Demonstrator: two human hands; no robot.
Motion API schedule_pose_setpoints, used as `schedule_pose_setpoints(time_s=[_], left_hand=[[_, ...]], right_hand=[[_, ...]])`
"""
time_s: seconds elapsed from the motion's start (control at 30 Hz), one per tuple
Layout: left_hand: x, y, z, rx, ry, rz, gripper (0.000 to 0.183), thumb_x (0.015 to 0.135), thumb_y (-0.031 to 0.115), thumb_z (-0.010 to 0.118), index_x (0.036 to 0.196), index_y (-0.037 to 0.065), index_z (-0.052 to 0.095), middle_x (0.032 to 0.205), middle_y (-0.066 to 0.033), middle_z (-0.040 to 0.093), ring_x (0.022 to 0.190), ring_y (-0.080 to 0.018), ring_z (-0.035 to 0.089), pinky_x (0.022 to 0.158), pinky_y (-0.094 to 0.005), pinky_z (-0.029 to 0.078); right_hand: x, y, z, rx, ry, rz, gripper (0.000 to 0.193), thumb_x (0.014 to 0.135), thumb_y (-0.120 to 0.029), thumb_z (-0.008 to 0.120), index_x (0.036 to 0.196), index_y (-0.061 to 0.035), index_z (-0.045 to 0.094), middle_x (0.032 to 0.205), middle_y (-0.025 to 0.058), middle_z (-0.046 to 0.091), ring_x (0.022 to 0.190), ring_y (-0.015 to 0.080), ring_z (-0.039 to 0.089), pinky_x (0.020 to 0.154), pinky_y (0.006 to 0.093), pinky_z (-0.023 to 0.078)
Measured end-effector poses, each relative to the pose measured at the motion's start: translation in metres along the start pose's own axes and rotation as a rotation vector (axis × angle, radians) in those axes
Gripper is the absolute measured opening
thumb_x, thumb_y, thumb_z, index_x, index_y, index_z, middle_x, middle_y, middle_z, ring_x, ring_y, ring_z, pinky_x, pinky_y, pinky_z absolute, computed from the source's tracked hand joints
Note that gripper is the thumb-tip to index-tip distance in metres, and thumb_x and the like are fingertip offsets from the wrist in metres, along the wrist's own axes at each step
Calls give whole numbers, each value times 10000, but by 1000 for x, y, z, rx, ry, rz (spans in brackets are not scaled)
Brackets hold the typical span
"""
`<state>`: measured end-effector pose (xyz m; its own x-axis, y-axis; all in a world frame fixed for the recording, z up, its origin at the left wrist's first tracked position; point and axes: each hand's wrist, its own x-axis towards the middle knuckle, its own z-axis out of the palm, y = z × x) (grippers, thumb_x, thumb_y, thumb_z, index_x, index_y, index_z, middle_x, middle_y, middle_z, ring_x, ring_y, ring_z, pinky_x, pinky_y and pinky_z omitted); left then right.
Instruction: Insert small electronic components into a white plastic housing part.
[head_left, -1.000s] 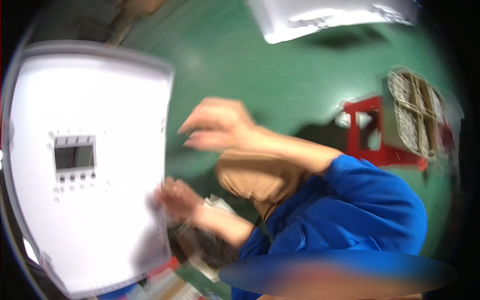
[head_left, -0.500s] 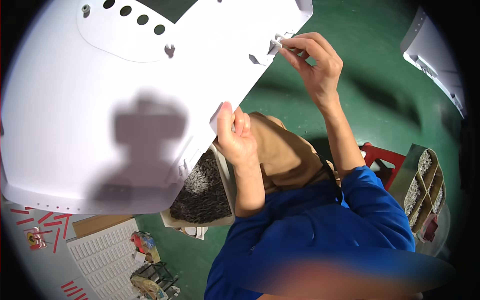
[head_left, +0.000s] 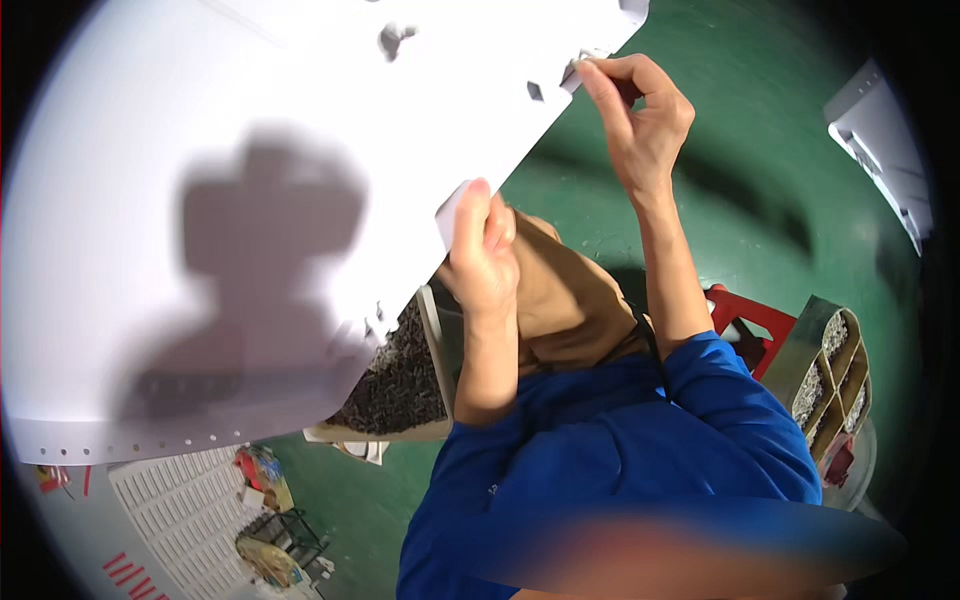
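Observation:
A large, glossy white plastic panel point(head_left: 280, 90) fills the upper left, curved along its lower rim. My left hand point(head_left: 485, 250) is closed at its right edge, thumb up beside a pale tab and fingers curled; whether anything else is inside that hand is hidden. Farther up the same edge, my right hand point(head_left: 648, 120) pinches with thumb and forefinger at a small white plastic piece point(head_left: 574, 74), mostly covered by the fingertips. Next to it the panel has a small dark slot point(head_left: 535, 91). A clip-like fitting point(head_left: 375, 322) sits lower along the edge.
Below the panel stands a pale bin point(head_left: 436, 350) of small dark parts. A red stool point(head_left: 770, 318) and a divided holder point(head_left: 820, 390) with small pieces are at right. Another white panel point(head_left: 880, 150) lies far right. Lower left are a slotted white tray point(head_left: 190, 510) and red strips point(head_left: 130, 575).
The view has shifted, and the panel's row of round holes has left the picture. My right fingers are closer against the panel edge, now covering more of the small white piece. My left hand keeps its place.

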<state>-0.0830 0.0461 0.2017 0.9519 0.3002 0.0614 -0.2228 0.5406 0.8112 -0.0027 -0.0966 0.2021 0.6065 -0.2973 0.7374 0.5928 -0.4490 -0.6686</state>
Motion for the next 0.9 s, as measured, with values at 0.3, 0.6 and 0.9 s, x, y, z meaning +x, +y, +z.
schedule_pose_setpoints(time_s=[0.3,0.6,0.9], left_hand=[[14,-9,9,-95,29,91,123,807,-6,502,718,75,479,536,39,366,397,-46,253,373,-210,200],[24,3,-16,62,-29,64,145,752,-45,643,699,39,537,616,44,461,494,-31,386,452,-194,328],[9,26,-104,-168,-413,184,182,895,215,486,814,53,466,560,28,289,462,-80,250,413,-207,189]], right_hand=[[-2,-27,10,61,120,44,75,789,-61,663,806,11,650,757,27,635,666,80,535,603,206,422],[-32,-37,32,100,-272,-430,113,737,-129,661,837,-79,646,854,34,615,808,190,554,769,302,392],[-20,-11,24,87,-228,-339,94,704,-108,681,765,-67,623,815,39,609,771,200,519,733,313,402]])
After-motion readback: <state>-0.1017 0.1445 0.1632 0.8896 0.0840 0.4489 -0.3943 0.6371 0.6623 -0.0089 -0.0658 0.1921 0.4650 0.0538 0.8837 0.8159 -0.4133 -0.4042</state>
